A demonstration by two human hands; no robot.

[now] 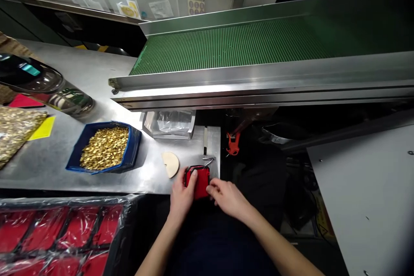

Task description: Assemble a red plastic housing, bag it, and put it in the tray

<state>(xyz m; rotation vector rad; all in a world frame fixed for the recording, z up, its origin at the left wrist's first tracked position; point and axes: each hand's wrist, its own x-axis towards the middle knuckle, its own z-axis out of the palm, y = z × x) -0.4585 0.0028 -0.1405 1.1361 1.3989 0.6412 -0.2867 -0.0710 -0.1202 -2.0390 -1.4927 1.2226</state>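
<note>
Red case (202,183) is slipping if tugging gets hard: the left hand (182,195) is gripping it, the right hand (229,198) pinching its edge.

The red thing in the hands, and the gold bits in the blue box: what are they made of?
The small red, black-edged square piece could be matte fabric or plastic, since it barely shines. The tiny gold pieces are probably shiny metal, because they glint.
</note>
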